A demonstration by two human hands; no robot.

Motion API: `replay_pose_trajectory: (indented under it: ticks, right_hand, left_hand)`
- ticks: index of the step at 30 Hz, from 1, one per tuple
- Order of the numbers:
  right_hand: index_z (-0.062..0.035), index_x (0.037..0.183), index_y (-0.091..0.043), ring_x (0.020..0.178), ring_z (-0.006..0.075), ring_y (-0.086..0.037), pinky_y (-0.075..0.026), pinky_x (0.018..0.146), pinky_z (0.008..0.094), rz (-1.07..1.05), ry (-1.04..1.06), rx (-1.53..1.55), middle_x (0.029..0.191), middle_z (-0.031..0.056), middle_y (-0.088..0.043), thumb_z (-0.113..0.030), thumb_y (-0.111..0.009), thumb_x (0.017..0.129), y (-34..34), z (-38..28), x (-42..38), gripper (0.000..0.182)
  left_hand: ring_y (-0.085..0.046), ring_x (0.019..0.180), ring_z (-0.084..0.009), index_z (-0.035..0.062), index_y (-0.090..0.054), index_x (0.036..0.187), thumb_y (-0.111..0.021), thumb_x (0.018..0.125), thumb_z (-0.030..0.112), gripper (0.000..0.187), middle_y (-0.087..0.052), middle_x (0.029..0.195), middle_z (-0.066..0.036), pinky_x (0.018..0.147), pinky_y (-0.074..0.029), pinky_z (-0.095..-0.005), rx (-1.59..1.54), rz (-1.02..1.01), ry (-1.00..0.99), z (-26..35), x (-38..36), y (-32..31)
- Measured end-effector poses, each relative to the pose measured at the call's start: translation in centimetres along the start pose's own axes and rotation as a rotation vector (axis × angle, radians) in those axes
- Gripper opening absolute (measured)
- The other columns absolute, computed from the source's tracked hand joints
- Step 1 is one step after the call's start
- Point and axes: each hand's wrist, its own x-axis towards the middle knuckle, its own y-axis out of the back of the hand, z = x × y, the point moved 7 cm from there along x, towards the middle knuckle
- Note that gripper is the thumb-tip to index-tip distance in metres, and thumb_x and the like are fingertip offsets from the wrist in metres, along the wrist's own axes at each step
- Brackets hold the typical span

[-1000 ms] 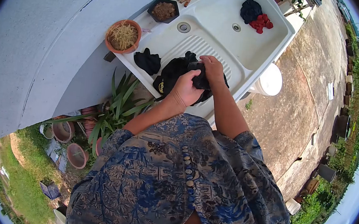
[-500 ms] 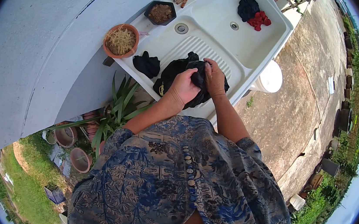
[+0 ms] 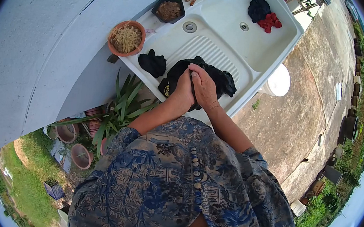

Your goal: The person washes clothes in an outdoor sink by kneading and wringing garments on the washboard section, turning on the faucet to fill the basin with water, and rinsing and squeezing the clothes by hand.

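Observation:
Both of my hands are pressed together over a black cloth [image 3: 216, 76] at the near end of the white sink. My left hand [image 3: 184, 89] is closed on a fold of it, and my right hand [image 3: 204, 87] lies against the left with its fingers together. Part of the cloth shows between the palms; the rest spreads over the ribbed washboard [image 3: 208, 52]. A yellow print shows on the cloth beside my left wrist. A smaller black cloth [image 3: 152, 63] lies apart to the left.
Dark blue cloth [image 3: 259, 9] and red cloth [image 3: 270, 23] lie in the far basin. A clay pot [image 3: 127, 38] and a black pot [image 3: 169, 11] stand on the sink's left edge. A white bucket [image 3: 277, 81] is at the right.
My hands have come together, palm against palm, with the cloth between them. The bunched cloth they held up has dropped lower and spread to the right.

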Motion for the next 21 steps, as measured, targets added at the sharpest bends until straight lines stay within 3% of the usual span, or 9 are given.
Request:
replay_pose_trajectory:
  ticks: [3, 7, 9, 11, 14, 16, 17, 19, 21]
  right_hand:
    - [-0.0004, 0.111, -0.059, 0.097, 0.0155, -0.055, -0.041, 0.091, 0.0282, -0.154, -0.23, 0.308, 0.102, 0.0071, -0.063, -0.024, -0.041, 0.096, 0.1, 3.4, 1.1, 0.033]
    - [-0.0026, 0.093, -0.064, 0.07, 0.0122, -0.057, -0.047, 0.065, 0.0264, -0.213, -0.693, 0.713, 0.079, 0.0053, -0.061, -0.023, -0.048, 0.092, 0.2, 7.5, 1.5, 0.026]
    - [-0.0036, 0.092, -0.064, 0.064, 0.0114, -0.055, -0.046, 0.06, 0.0258, -0.114, -0.768, 0.809, 0.075, 0.0043, -0.06, -0.022, -0.05, 0.091, 0.5, 9.5, 1.6, 0.023]
    - [-0.0047, 0.091, -0.064, 0.058, 0.0106, -0.053, -0.045, 0.054, 0.0252, -0.016, -0.837, 0.903, 0.072, 0.0032, -0.058, -0.022, -0.053, 0.09, 1.3, 12.6, 1.6, 0.02]
    - [-0.0004, 0.094, -0.065, 0.056, 0.0133, -0.055, -0.047, 0.054, 0.0263, 0.227, -0.755, 0.777, 0.074, 0.0053, -0.061, -0.027, -0.054, 0.09, 6.3, 16.5, 0.5, 0.029]
    - [0.0035, 0.099, -0.064, 0.058, 0.0153, -0.058, -0.047, 0.054, 0.0284, 0.318, -0.765, 0.217, 0.077, 0.0084, -0.063, -0.034, -0.058, 0.086, 10.2, 16.8, -0.7, 0.04]
    - [0.0035, 0.099, -0.064, 0.058, 0.0153, -0.058, -0.047, 0.054, 0.0284, 0.325, -0.769, 0.22, 0.077, 0.0084, -0.063, -0.034, -0.058, 0.086, 10.7, 19.1, -1.6, 0.04]
    - [0.004, 0.103, -0.064, 0.057, 0.0165, -0.058, -0.047, 0.051, 0.0305, 0.052, -0.546, -0.336, 0.08, 0.0107, -0.063, -0.04, -0.061, 0.082, 9.8, 23.9, -2.1, 0.049]
    - [0.0008, 0.098, -0.064, 0.052, 0.0158, -0.054, -0.043, 0.045, 0.0302, -0.118, -0.718, -0.315, 0.073, 0.0089, -0.06, -0.038, -0.066, 0.078, 8.6, 17.8, -3.4, 0.044]
  left_hand:
    - [-0.062, 0.088, -0.0201, 0.0125, -0.059, 0.098, -0.042, 0.094, 0.035, 0.028, -0.063, 0.093, -0.006, 0.08, -0.051, -0.0377, 0.071, 0.015, 0.192, -1.8, -1.0, -1.3]
    - [-0.064, 0.083, -0.0181, 0.011, -0.059, 0.102, -0.044, 0.093, 0.031, 0.026, -0.064, 0.092, -0.004, 0.074, -0.053, -0.035, 0.144, -0.042, 0.318, -2.3, -2.7, -2.8]
    - [-0.064, 0.081, -0.018, 0.0093, -0.06, 0.1, -0.045, 0.093, 0.028, 0.025, -0.065, 0.092, -0.005, 0.074, -0.053, -0.0334, 0.223, -0.026, 0.338, -1.8, -2.9, -2.6]
    - [-0.063, 0.079, -0.0185, 0.0059, -0.061, 0.095, -0.046, 0.092, 0.024, 0.023, -0.065, 0.088, -0.007, 0.075, -0.052, -0.0327, 0.29, -0.264, 0.3, 0.2, -3.0, -5.0]
    - [-0.064, 0.081, -0.0192, -0.0003, -0.061, 0.101, -0.053, 0.088, 0.017, 0.023, -0.066, 0.091, -0.009, 0.077, -0.052, -0.0335, 0.133, -0.303, 0.091, 6.9, -4.8, -9.4]
    - [-0.064, 0.081, -0.0206, -0.0006, -0.06, 0.1, -0.056, 0.081, 0.011, 0.022, -0.066, 0.089, -0.009, 0.077, -0.052, -0.0344, 0.35, -0.312, -0.001, 10.1, -5.0, -10.6]
    - [-0.064, 0.081, -0.0213, -0.0009, -0.061, 0.099, -0.057, 0.078, 0.008, 0.023, -0.065, 0.087, -0.009, 0.078, -0.052, -0.0344, 0.505, -0.327, -0.043, 11.0, -5.2, -11.1]
    - [-0.064, 0.081, -0.022, -0.0009, -0.061, 0.097, -0.058, 0.075, 0.006, 0.024, -0.065, 0.086, -0.01, 0.078, -0.052, -0.0354, 0.562, -0.256, -0.054, 10.7, -3.1, -8.7]
    - [-0.064, 0.081, -0.0226, -0.0009, -0.061, 0.095, -0.058, 0.072, 0.004, 0.025, -0.064, 0.085, -0.01, 0.078, -0.052, -0.0363, 0.622, -0.181, -0.066, 9.4, -1.3, -4.9]
